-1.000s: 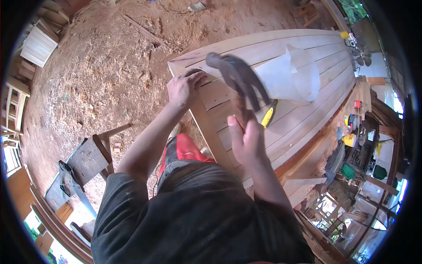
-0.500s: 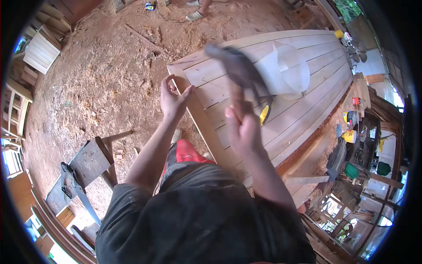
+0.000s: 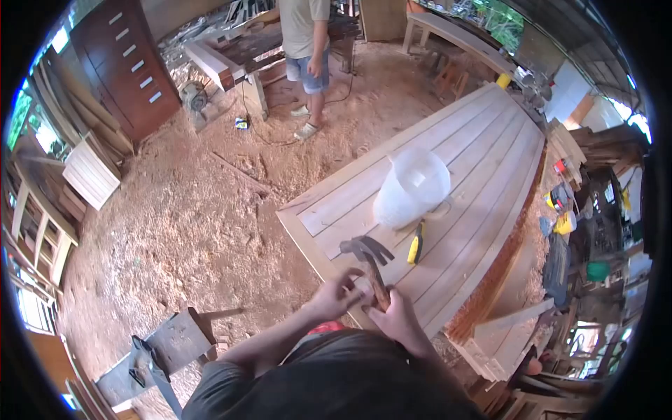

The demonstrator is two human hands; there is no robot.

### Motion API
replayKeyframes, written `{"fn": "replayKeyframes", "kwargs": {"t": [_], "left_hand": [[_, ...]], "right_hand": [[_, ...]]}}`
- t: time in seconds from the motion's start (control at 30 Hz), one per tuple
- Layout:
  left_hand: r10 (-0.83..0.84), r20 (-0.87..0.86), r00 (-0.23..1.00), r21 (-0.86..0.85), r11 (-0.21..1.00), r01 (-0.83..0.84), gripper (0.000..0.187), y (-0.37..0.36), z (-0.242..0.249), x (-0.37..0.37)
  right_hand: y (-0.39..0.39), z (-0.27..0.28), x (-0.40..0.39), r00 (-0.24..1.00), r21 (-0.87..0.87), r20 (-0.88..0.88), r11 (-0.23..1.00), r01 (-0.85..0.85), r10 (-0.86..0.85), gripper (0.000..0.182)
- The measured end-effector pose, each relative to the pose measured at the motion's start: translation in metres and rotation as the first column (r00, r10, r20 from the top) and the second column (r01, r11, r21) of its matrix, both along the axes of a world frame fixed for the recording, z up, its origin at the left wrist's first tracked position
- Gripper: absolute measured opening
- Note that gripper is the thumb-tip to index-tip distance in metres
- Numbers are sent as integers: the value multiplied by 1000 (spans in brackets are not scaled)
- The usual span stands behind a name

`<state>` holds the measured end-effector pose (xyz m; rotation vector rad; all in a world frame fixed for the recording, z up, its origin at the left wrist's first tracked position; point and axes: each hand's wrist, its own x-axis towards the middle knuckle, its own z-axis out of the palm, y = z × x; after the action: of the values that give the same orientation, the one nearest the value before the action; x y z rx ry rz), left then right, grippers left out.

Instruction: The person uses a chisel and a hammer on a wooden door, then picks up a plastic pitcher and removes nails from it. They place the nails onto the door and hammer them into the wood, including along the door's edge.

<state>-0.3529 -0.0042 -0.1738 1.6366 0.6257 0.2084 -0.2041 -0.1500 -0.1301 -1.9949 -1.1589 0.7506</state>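
Note:
A claw hammer [image 3: 375, 273] has its wooden handle in my right hand [image 3: 397, 316], its dark metal head pointing away from me over the planks. Close beside the handle is my left hand [image 3: 337, 297], its fingers curled; whatever they may hold is too small to tell. Both hands are over the near end of a large plank panel [image 3: 476, 168]. A translucent white plastic container [image 3: 413, 187] rests on the panel, beyond the hammer. Next to it lies a yellow and black tool [image 3: 416, 243].
Wood shavings cover the floor [image 3: 189, 231]. A person [image 3: 306, 56] stands beyond the panel. A saw [image 3: 157, 374] lies on a small bench [image 3: 178, 343] at lower left. Yellow containers [image 3: 564, 222] and timber stand at the right.
The view has tilted up, bringing the person into sight. My left hand has left the panel's edge board and come beside the hammer. The hammer, blurred before, now shows sharply.

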Motion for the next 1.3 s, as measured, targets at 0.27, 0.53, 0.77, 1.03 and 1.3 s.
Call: {"fn": "replayKeyframes", "kwargs": {"t": [0.27,0.53,0.77,1.03,1.3], "left_hand": [[-238,218,946,-475,821,316,54,-51,14,27],[-222,243,944,-675,661,329,53,-69,-2,8],[-126,43,991,-654,746,123,39,-53,-5,-6],[-65,258,964,-802,542,251,66,-30,1,-10],[-106,240,965,-903,340,262,72,-25,18,-7]], "right_hand": [[-31,15,-7,956,29,-280,995,95,-83,36],[-56,16,-12,992,-12,-121,999,34,-35,32],[-46,9,-10,995,97,2,991,94,-95,30],[-39,34,2,987,155,-57,976,156,-149,28],[-56,26,-3,977,196,-50,957,215,-209,30]]}}
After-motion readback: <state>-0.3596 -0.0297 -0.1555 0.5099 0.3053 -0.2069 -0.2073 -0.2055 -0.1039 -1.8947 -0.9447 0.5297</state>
